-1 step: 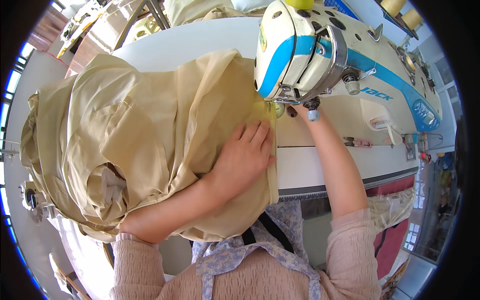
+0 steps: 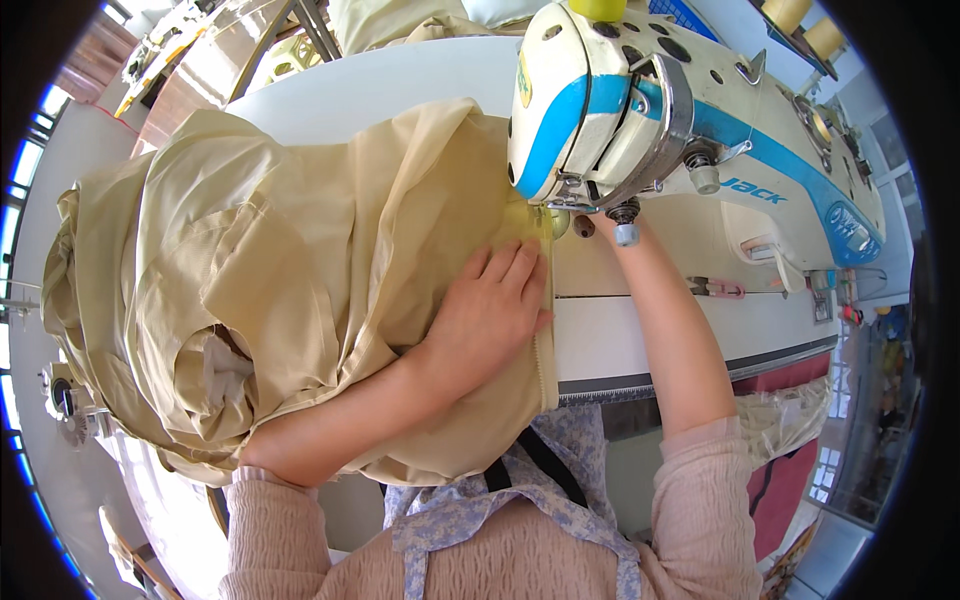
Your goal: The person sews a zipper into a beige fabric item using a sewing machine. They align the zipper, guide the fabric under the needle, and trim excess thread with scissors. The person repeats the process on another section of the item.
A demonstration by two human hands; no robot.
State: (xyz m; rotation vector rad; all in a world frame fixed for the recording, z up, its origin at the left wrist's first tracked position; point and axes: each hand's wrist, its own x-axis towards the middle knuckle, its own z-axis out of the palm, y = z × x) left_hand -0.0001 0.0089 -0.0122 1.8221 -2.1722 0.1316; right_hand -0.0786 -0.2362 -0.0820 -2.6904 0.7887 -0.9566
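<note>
Behind left hand [image 2: 487, 312]: sewing machine [image 2: 640, 110], fabric [image 2: 270, 270].

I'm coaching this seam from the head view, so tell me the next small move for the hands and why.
Probably ease the beige fabric a little further toward the needle area, guiding with the left hand. That hand lies flat on the cloth beside the folded edge, which already runs under the sewing machine head. The right hand reaches under the head, mostly hidden, seemingly steadying the edge.

Oval yellow-green label [image 2: 524, 80], sewing-machine head [image 2: 600, 110]
</note>
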